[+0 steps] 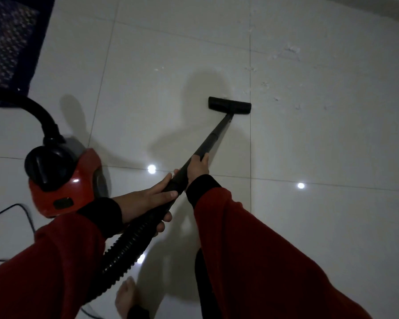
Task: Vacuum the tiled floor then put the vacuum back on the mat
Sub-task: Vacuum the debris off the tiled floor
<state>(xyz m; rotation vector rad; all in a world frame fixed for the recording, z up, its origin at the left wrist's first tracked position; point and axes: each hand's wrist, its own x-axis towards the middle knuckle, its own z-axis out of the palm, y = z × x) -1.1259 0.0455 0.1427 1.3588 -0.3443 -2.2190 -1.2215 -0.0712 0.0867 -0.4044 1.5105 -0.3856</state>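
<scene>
Head view: both hands on the vacuum's black wand (211, 139). Left hand (145, 203) at 6 o'clock wraps the grip where the ribbed hose (124, 252) joins, fingers curled round it. Right hand (197, 166) just ahead up the wand, fingers curled round the tube too. Floor nozzle (229, 105) sits flat on the tiled floor (332, 203) near centre, abt 1 o'clock from the hands. Red canister (65, 180) stands on the tiles at 9 o'clock, hose arching out its top, power cord (21, 210) trailing below it. Dark patterned mat (9, 38) at 10–11 o'clock, well apart from the canister.

Progress, my read: vacuuming underway, not done. White debris (290, 51) scattered at 1–2 o'clock, just beyond the nozzle, plus a few flecks w/ it. Left: clear that patch, then take the vacuum back onto the mat
</scene>
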